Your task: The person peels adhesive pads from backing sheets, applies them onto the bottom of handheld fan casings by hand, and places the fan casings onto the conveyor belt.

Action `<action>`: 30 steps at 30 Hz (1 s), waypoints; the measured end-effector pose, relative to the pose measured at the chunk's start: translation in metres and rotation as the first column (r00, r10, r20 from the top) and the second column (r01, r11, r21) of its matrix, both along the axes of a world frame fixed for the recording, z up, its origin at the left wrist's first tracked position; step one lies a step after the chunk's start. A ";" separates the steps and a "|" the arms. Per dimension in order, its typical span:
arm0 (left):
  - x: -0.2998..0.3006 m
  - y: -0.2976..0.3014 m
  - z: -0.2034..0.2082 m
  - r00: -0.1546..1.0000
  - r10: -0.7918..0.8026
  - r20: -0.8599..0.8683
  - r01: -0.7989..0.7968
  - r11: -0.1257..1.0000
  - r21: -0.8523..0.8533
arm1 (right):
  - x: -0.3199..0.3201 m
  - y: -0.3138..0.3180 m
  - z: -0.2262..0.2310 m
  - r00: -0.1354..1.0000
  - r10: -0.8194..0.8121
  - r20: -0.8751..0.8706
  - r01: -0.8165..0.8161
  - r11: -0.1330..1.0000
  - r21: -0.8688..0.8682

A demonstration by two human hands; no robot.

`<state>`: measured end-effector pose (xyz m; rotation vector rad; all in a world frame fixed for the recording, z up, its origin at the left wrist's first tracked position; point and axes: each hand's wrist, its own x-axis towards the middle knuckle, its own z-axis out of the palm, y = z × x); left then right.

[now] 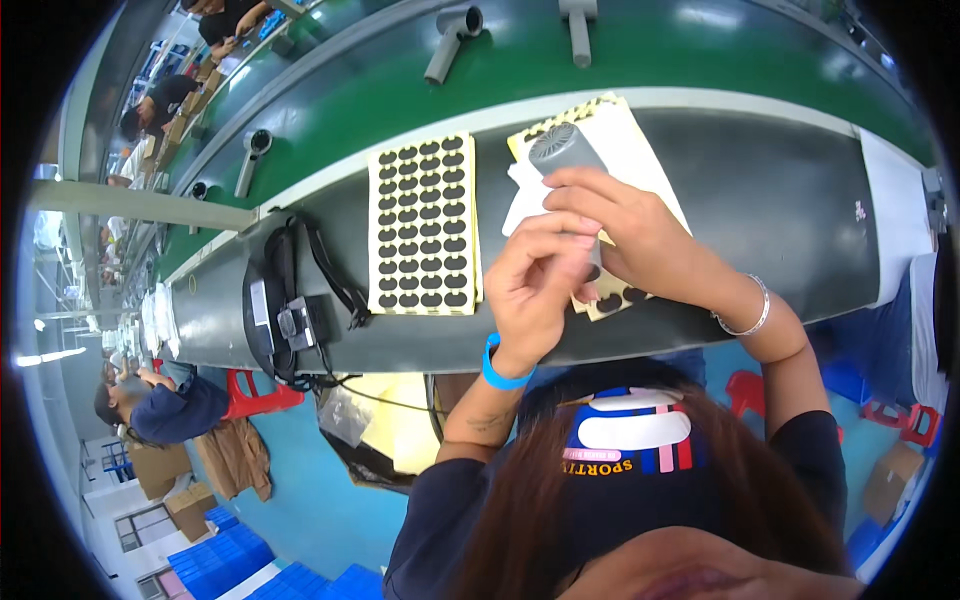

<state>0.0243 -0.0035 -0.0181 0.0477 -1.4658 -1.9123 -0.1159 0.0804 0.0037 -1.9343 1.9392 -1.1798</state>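
Note:
A grey hair-dryer-shaped housing with a round vented end is held between both hands above the black bench. My right hand curls over its body from the right. From the left, my left hand is closed with bent fingers against the handle; the fingertips of both hands overlap there and partly hide it. Below the hands lie white and yellow backing sheets, some with dark oval stickers. To the left rests a stack of sticker sheets with rows of black ovals.
Black straps with a small camera-like device lie on the bench's left. Beyond a pale rail, a green conveyor bears several similar grey housings. An open bag of yellow paper stands below the edge. Other people sit at far left.

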 end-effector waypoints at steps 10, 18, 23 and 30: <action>-0.011 -0.033 -0.024 0.904 0.161 0.397 0.052 0.879 -0.473 | -0.234 -0.053 -0.066 0.681 -0.419 -0.601 0.458 0.884 -0.097; -0.007 -0.033 -0.046 0.764 0.358 0.536 0.324 0.506 -0.799 | -0.170 -0.015 -0.023 0.833 -0.404 -0.379 0.405 0.911 -0.081; -0.004 -0.025 -0.031 0.783 0.348 0.515 0.325 0.477 -0.817 | -0.059 0.049 -0.010 0.976 -0.217 0.031 0.201 0.943 0.267; -0.010 -0.007 -0.044 0.786 0.340 0.516 0.389 0.377 -0.841 | 0.006 0.101 -0.041 0.883 -0.469 -0.008 0.444 0.829 0.339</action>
